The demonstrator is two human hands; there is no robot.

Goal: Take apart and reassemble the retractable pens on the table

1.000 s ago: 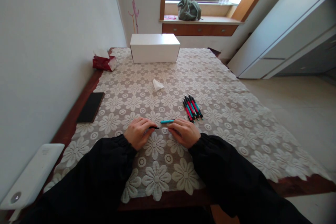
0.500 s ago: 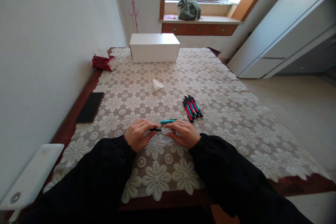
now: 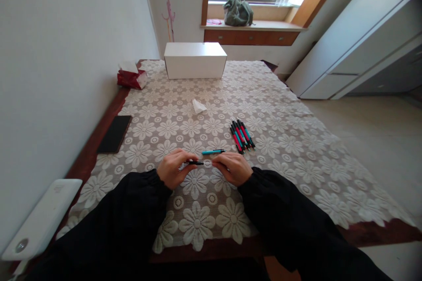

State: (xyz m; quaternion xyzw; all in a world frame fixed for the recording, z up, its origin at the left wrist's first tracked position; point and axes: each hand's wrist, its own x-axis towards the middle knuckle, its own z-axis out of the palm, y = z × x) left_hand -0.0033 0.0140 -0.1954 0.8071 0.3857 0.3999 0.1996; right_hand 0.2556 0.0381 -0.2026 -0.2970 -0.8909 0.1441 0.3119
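My left hand is closed in a pinch on a slim black pen part, which lies level and points right. Out of its right end runs a thin, pale pen refill. My right hand pinches the refill's other end between thumb and fingers, which hide that end. Just beyond the hands a teal pen barrel with a dark clip rests on the tablecloth, its right end close to my right fingers. To the right of it several red, teal and black pens lie side by side.
A lace tablecloth covers the table. A crumpled tissue lies mid-table, with a white box at the far end. Along the left are a red tissue pack, a dark flat phone-like slab and a white device.
My right fingers have closed together on the refill, where they were more parted before. The black part stays in my left hand. The view has shifted slightly.
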